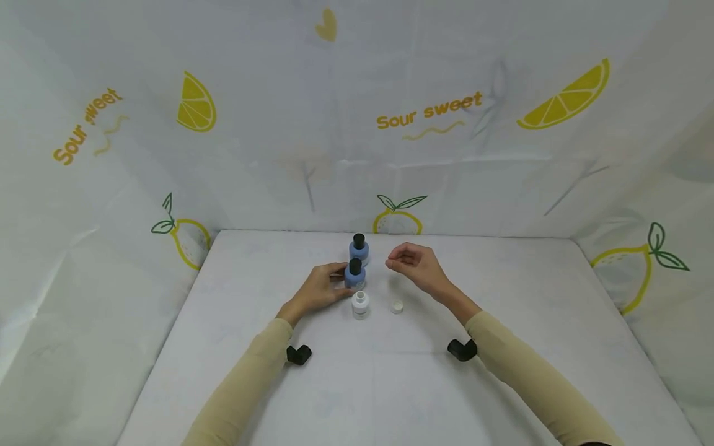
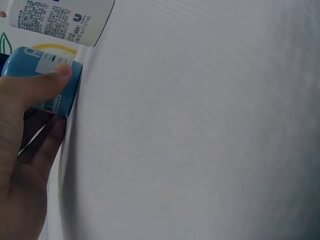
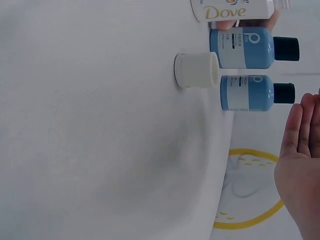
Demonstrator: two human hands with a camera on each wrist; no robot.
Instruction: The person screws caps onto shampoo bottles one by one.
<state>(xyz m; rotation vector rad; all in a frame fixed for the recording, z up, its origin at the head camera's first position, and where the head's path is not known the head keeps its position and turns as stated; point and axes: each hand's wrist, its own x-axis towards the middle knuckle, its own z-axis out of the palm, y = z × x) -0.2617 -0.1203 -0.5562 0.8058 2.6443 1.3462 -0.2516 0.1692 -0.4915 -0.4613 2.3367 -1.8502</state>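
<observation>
My left hand [image 1: 317, 288] holds the nearer blue bottle [image 1: 354, 279], thumb on its label and fingers behind, as the left wrist view shows. This bottle stands upright with its black cap on. Just behind it is a second blue bottle [image 1: 359, 251], also black-capped. In front stands a white Dove bottle [image 1: 360, 305], its neck uncovered. A small white cap [image 1: 396, 307] sits on the table to its right. Raised over the table, right of the blue bottles, my right hand [image 1: 418, 266] holds nothing visible; its fingers [image 3: 302, 132] look fairly straight in the right wrist view.
The bottles stand on a white-covered table [image 1: 502, 347]. A white curtain [image 1: 357, 179] with lemon prints rises behind and at both sides. Black wrist mounts [image 1: 463, 350] stick out from the sleeves.
</observation>
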